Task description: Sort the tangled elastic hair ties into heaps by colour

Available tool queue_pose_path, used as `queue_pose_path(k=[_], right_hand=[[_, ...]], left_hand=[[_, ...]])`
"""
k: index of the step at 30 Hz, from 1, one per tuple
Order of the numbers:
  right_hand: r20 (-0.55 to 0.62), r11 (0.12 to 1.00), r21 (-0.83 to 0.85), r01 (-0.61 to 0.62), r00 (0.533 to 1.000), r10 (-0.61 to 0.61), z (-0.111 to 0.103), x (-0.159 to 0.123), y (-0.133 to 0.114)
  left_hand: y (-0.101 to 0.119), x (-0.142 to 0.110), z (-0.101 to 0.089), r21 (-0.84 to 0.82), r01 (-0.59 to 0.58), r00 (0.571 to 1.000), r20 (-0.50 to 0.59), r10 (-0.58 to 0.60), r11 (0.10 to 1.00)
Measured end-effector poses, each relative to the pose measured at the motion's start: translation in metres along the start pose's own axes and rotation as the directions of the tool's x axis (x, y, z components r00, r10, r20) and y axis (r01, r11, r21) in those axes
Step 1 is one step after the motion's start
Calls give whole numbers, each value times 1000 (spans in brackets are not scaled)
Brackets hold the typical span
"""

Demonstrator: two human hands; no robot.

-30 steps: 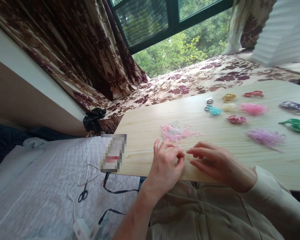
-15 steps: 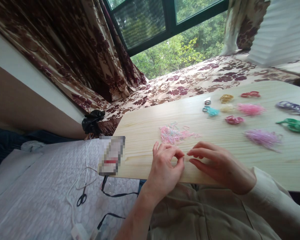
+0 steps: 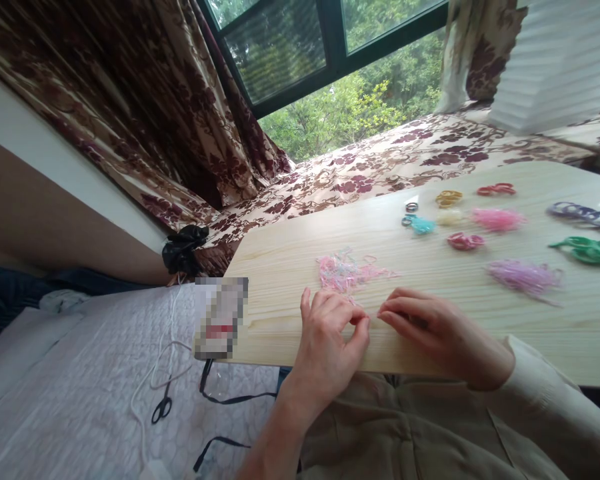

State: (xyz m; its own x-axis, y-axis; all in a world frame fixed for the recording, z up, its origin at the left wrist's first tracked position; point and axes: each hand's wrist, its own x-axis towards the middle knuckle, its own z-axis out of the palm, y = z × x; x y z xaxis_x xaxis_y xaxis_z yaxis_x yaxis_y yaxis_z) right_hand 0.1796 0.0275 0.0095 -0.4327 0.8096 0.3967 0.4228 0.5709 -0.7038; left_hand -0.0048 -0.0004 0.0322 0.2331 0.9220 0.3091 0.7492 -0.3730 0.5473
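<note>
My left hand (image 3: pixel 333 340) is over the near side of the wooden table (image 3: pixel 280 267), thumb and forefinger pinched together. Facing it, my right hand (image 3: pixel 430 333) also has its thumb and fingertips pressed together, a small gap away. Whatever lies in either pinch is too small to make out. Just beyond my left hand spreads a loose heap of thin pink and pale small bands (image 3: pixel 347 270). A lilac pile of similar bands (image 3: pixel 525 277) lies beyond my right hand.
Farther back are a pink pile (image 3: pixel 497 219), a turquoise pile (image 3: pixel 420 225), yellow hair ties (image 3: pixel 449 198), red ties (image 3: pixel 497 189), green ties (image 3: pixel 587 249) and purple ties (image 3: pixel 585 215). Left of the table, scissors (image 3: pixel 162 408) and a white cable (image 3: pixel 139 413) lie on the bed (image 3: pixel 80 400).
The fingers of my right hand have closed from slightly parted to a pinch. My left hand keeps its pinch. The view has shifted slightly.
</note>
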Motion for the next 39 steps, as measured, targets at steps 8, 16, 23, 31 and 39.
queue_pose_path(k=[8,16,23,31,39], right_hand=[[-37,998,53,-22,999,24,0,-2,0],[-243,954,-288,-77,970,5,-76,-29,-5],[-269,650,-652,-390,921,283,-166,-11,42],[-277,467,-770,-435,887,370,-188,30,96],[-235,431,-805,-407,887,398,-190,38,90]], left_hand=[[2,1,-2,13,13,1000,-3,-13,1000],[-19,2,5,124,-26,981,-187,49,992],[-50,2,16,301,-59,956,-259,141,952],[-69,2,20,389,-47,953,-258,158,920],[-63,0,14,352,-8,960,-258,106,936]])
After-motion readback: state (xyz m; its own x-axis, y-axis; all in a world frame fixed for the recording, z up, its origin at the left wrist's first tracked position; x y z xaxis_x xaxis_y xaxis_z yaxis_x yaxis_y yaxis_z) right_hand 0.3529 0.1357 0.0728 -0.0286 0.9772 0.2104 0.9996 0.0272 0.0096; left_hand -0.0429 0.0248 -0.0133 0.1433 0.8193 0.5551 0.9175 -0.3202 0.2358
